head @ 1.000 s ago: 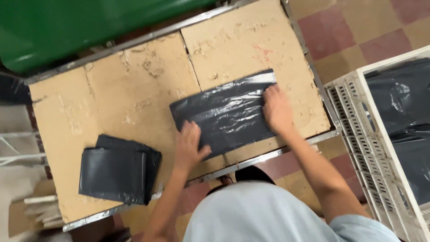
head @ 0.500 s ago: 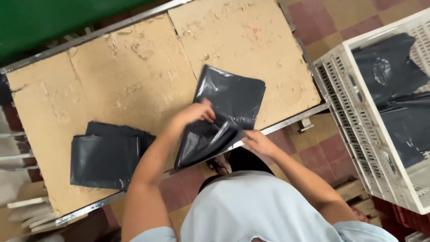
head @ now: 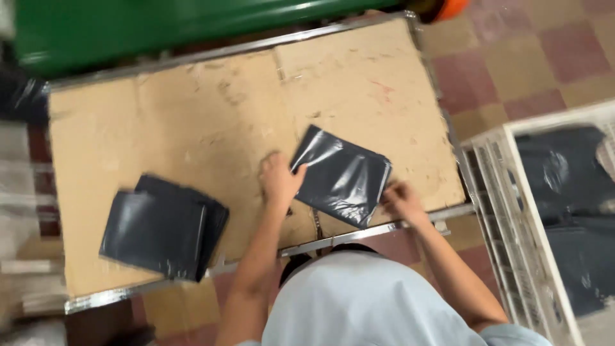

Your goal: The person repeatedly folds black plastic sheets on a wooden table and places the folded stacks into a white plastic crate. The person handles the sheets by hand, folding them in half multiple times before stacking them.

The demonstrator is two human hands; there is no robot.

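Folded black plastic bag (head: pixel 341 174) lies flat on the cardboard-covered table (head: pixel 192 122), just right of the frame's centre and close to the table's lower metal edge (head: pixel 378 229). Its long axis runs on a slant from upper left to lower right, one corner pointing toward that lower edge. Left hand (head: pixel 279 181) rests at the bag's left edge, fingers loosely spread and touching it. Right hand (head: pixel 401 200) sits at the bag's lower right corner, fingers curled at the edge; whether they pinch the plastic I cannot tell.

Bare cardboard spreads wide above the bag and to its left, giving plenty of room there. To the right the table ends near the bag, and a white slatted crate (head: pixel 506 218) holding dark bags stands just beyond. A stack of folded black bags (head: pixel 160 225) lies at the lower left of the table, well apart from both hands. A green bin (head: pixel 160 25) borders the table's top edge.
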